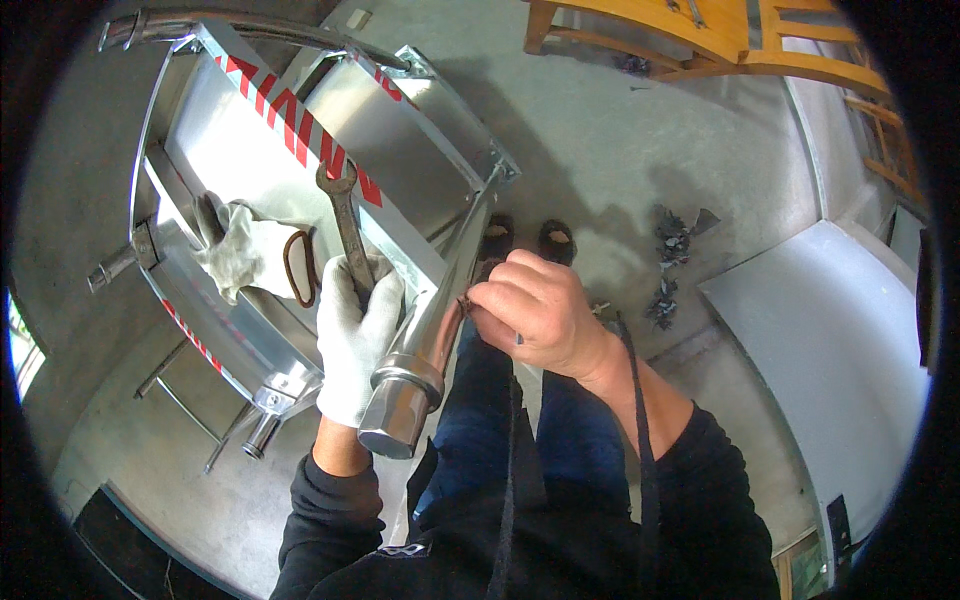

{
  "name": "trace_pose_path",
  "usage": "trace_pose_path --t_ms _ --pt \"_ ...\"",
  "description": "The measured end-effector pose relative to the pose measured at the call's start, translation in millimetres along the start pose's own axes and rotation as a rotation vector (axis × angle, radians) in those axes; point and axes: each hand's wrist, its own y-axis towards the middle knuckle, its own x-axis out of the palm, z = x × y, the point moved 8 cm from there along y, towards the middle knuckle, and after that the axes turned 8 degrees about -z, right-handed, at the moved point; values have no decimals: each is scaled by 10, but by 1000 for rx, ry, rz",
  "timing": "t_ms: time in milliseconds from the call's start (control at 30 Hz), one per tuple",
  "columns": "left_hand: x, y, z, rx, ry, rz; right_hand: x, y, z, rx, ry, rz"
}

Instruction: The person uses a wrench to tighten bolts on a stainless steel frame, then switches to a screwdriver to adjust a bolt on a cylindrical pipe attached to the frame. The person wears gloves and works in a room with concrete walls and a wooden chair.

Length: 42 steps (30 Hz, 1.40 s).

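Note:
My left hand [350, 330], in a white work glove, is closed round the lower part of an open-end wrench [346, 220], its jaw pointing away from me. That hand lies beside the edge of a shiny metal frame with flat panels [345, 110] and red-and-white striped tape [290, 125]. A thick chromed tube [400, 395] with a collar runs along the frame's near right side. My bare right hand [540, 315] is closed, fingertips at the tube's side; whatever they pinch is too hidden to name. An empty white glove [255, 255] with a brown cuff lies on the frame.
Wooden furniture [690, 35] stands at the far right. A large pale panel [830, 320] is on the right. Dark scraps [672, 245] lie on the grey floor, near my shoes [556, 238]. Thin metal rods [190, 410] show at the lower left.

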Motion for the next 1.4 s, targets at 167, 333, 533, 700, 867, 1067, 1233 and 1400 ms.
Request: trace_pose_path --t_ms 167,333,533,700,867,1067,1233,1400 --pt "-29 -39 -6 -16 87 35 -4 -16 46 47 37 36" --pt "4 -92 -25 -95 -179 -86 -33 -3 24 11 45 18" --pt "26 -17 -18 -58 -151 -147 -18 10 12 17 46 26" --pt "56 -27 16 -105 -233 -37 25 -14 39 30 79 27" --pt "-10 -69 141 72 158 -13 -17 -27 43 57 84 54" --pt "53 -60 14 -77 -159 -41 1 -54 37 11 37 42" --pt "54 -24 -20 -77 -193 -57 32 -56 42 32 60 39" --pt "26 -39 -37 -73 -224 -56 27 -41 59 19 107 73"
